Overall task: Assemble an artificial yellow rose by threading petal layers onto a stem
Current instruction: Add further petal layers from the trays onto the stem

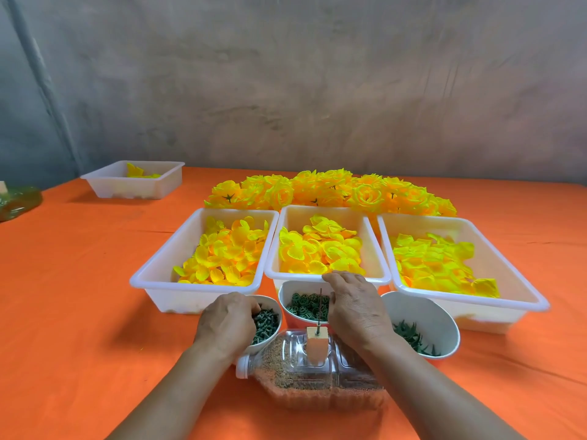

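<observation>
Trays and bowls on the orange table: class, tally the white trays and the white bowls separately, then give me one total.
White trays: 4 (three in a row, one far back on the left)
White bowls: 3 (in a row in front of the trays)
Total: 7

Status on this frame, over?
Left hand dips into white bowl of dark green stems, grip hidden. Right hand over white bowl of green rings, grip unclear. Thin dark upright spike bare, unobstructed.
</observation>
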The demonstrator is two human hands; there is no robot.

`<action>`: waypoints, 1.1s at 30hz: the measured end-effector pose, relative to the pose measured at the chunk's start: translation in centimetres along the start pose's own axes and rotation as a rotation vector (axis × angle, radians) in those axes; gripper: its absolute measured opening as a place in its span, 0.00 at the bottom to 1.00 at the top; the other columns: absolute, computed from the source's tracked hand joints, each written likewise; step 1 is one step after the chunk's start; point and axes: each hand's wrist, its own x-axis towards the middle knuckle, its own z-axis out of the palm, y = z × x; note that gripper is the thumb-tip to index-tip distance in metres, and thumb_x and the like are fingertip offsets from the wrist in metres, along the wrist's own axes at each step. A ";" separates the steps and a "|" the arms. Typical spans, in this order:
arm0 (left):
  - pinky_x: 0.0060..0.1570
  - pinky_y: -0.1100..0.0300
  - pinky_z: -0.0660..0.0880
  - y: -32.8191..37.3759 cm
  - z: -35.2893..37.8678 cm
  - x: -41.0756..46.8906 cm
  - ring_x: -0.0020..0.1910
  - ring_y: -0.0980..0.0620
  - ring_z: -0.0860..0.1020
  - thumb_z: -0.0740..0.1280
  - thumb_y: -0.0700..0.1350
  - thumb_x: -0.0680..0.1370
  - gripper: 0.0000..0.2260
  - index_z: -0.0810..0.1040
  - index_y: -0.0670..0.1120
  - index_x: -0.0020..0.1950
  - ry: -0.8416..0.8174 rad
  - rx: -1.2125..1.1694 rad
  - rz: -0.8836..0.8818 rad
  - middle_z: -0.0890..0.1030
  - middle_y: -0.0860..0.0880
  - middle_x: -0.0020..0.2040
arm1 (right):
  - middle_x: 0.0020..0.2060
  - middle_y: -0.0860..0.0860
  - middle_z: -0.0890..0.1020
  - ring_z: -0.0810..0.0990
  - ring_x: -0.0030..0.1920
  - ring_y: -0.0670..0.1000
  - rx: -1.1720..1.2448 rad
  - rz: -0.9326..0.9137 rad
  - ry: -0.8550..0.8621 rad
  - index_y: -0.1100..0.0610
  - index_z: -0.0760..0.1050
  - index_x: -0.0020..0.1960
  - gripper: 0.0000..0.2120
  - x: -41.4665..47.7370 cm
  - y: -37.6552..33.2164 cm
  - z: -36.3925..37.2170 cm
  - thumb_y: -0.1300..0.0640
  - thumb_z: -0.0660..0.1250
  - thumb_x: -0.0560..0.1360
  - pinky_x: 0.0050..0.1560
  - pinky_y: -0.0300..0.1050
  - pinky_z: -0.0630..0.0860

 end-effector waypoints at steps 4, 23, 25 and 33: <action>0.51 0.57 0.75 -0.4 0.0 0.2 0.57 0.48 0.80 0.67 0.44 0.76 0.12 0.83 0.56 0.57 0.030 -0.004 0.013 0.84 0.50 0.56 | 0.69 0.49 0.73 0.68 0.68 0.53 -0.001 -0.001 0.001 0.51 0.68 0.71 0.23 0.0 0.1 0.0 0.60 0.57 0.77 0.68 0.45 0.62; 0.47 0.58 0.74 -0.5 0.4 0.3 0.54 0.50 0.80 0.67 0.46 0.76 0.10 0.83 0.57 0.54 0.073 0.000 0.046 0.83 0.52 0.51 | 0.65 0.50 0.76 0.70 0.65 0.54 0.007 0.004 0.019 0.51 0.70 0.69 0.20 0.1 0.1 0.2 0.58 0.57 0.78 0.65 0.46 0.64; 0.47 0.57 0.74 -0.4 0.5 0.2 0.54 0.50 0.79 0.66 0.46 0.75 0.10 0.83 0.57 0.53 0.081 0.006 0.050 0.83 0.52 0.51 | 0.64 0.50 0.76 0.70 0.64 0.54 0.010 0.003 0.017 0.51 0.70 0.69 0.20 0.0 0.0 0.2 0.58 0.57 0.78 0.65 0.47 0.65; 0.47 0.58 0.73 -0.2 0.1 0.3 0.55 0.50 0.79 0.68 0.49 0.76 0.11 0.83 0.60 0.56 0.071 0.041 0.050 0.83 0.53 0.54 | 0.64 0.51 0.76 0.70 0.65 0.55 0.017 0.008 0.011 0.52 0.70 0.69 0.20 -0.1 0.0 0.0 0.58 0.57 0.78 0.65 0.48 0.65</action>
